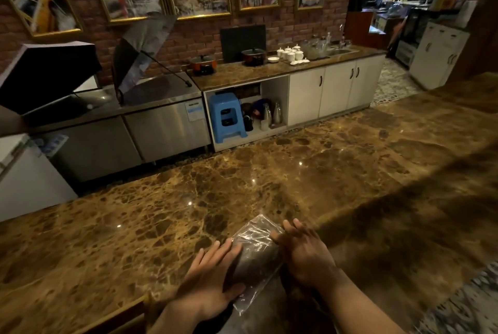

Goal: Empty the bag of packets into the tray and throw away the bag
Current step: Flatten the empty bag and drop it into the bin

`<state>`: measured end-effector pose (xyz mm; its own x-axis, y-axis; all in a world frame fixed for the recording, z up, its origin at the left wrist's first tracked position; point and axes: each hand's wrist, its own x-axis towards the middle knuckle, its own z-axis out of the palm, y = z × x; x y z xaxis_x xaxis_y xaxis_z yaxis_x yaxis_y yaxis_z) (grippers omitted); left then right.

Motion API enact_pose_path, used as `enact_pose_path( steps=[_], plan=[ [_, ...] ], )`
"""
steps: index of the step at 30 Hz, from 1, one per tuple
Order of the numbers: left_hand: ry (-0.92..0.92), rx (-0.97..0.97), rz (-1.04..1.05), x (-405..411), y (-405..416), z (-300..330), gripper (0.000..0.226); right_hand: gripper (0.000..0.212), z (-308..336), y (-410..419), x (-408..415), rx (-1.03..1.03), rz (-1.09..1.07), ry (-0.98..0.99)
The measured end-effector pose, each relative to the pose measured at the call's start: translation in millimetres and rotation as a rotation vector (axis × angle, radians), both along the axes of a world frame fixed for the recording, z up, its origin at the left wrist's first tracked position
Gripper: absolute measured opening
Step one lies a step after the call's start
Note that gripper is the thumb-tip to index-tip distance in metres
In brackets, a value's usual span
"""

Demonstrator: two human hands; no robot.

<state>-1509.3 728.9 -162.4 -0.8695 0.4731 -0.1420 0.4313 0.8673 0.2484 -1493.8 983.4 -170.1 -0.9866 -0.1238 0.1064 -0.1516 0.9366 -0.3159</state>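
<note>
A clear plastic bag [254, 251] with dark packets inside lies on the brown marble counter [188, 199] near its front edge, in the head view. My left hand [213, 279] presses flat against the bag's left side, fingers straight. My right hand [301, 250] presses against its right side, fingers extended. The bag is held between both palms. No tray shows in view.
Beyond the counter stand stainless steel cabinets [161, 128], a blue plastic stool [226, 116] in an open shelf, white cupboards [334, 91], pots and white cups [289, 53] on the back counter. A wooden edge [129, 314] sits at the counter's front.
</note>
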Motion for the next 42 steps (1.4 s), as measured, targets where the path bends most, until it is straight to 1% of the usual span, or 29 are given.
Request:
enact_pose_path(
  steps=[2,4,5,7,9,11,13,15,18,20,24,25,26,28,30,32,33,36,38,40,42],
  plan=[
    [0.001,-0.027,-0.014,-1,-7,-4,0.082,0.029,-3,2,0,0.053,-0.032,-0.055],
    [0.014,-0.046,-0.005,1,-9,-6,0.081,0.029,5,-2,-1,0.088,-0.060,-0.035],
    [0.024,-0.046,0.025,1,-9,-6,0.082,0.028,8,-4,-3,0.079,-0.091,-0.048],
    [0.027,-0.031,0.138,2,-8,-6,0.093,0.028,20,-9,-6,0.052,-0.112,-0.106],
    [0.010,-0.010,0.203,0,-8,-3,0.102,0.025,28,-14,-7,-0.054,-0.164,-0.134],
    [0.024,0.005,0.195,0,-11,2,0.103,0.022,31,-18,-7,-0.176,-0.193,-0.155],
    [0.047,0.027,0.182,1,-13,8,0.100,0.025,31,-21,-9,-0.289,-0.215,-0.160],
    [0.086,0.077,0.210,2,-11,16,0.092,0.031,35,-26,-10,-0.406,-0.264,-0.151],
    [0.140,0.180,0.188,5,-4,32,0.080,0.031,46,-35,-13,-0.592,-0.376,-0.126],
    [0.127,0.217,0.167,10,1,40,0.084,0.029,53,-41,-17,-0.695,-0.436,-0.109],
    [0.032,0.253,0.281,14,1,50,0.102,0.012,72,-50,-25,-0.902,-0.509,-0.139],
    [0.016,0.236,0.291,16,-1,51,0.102,0.010,76,-52,-27,-0.940,-0.516,-0.141],
    [0.007,0.222,0.302,18,-4,51,0.096,0.009,82,-53,-27,-0.976,-0.518,-0.136],
    [0.025,0.254,0.359,22,-11,51,0.072,0.011,96,-59,-28,-1.053,-0.508,-0.107],
    [0.010,0.367,0.469,23,-14,55,0.047,0.014,108,-65,-27,-1.123,-0.489,-0.110],
    [-0.024,0.503,0.609,21,-18,63,0.033,0.017,123,-76,-26,-1.159,-0.459,-0.119],
    [-0.073,0.587,0.681,19,-21,67,0.032,0.018,128,-82,-26,-1.176,-0.439,-0.129],
    [-0.242,0.919,0.888,17,-37,83,0.043,0.022,146,-102,-23,-1.286,-0.394,-0.164],
    [-0.285,1.060,0.970,20,-53,96,0.044,0.022,157,-117,-19,-1.361,-0.368,-0.185],
    [-0.325,1.216,1.042,22,-66,107,0.041,0.020,168,-130,-14,-1.434,-0.339,-0.191],
    [-0.417,1.379,1.108,28,-79,121,0.032,0.018,179,-145,-6,-1.490,-0.298,-0.201]
  ],
)
